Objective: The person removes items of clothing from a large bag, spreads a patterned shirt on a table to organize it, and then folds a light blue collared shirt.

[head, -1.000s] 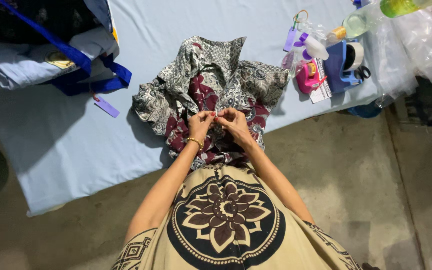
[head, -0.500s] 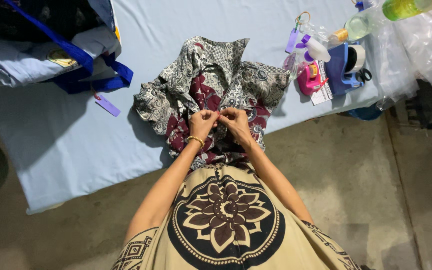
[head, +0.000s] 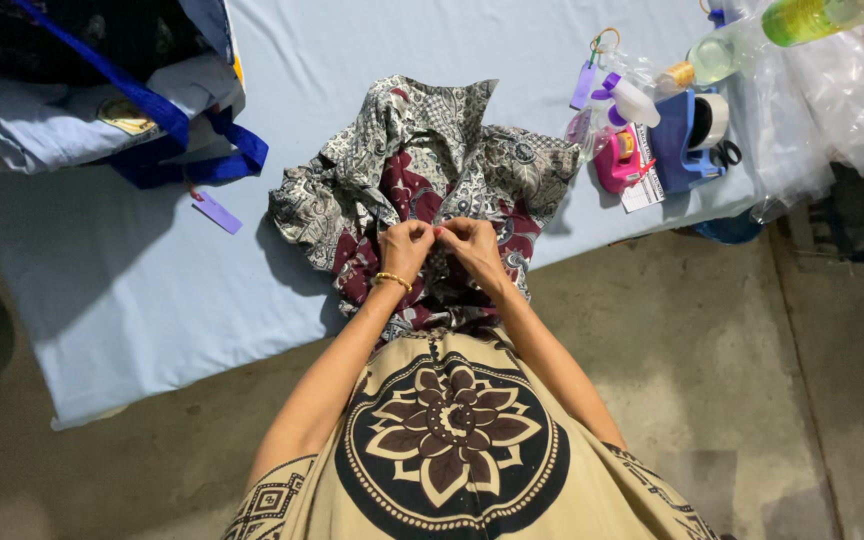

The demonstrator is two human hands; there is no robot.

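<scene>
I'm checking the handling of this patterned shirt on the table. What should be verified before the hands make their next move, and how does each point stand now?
1. Both hands on the patterned shirt: ok, left hand and right hand pinch it at the front.
2. Shirt supported by the table: ok, lower part hangs over the edge.
3. What the fingers pinch: cannot tell.
4. Shirt lying flat: not ok, crumpled.
5. Pink tape dispenser apart from the shirt: ok.
</scene>
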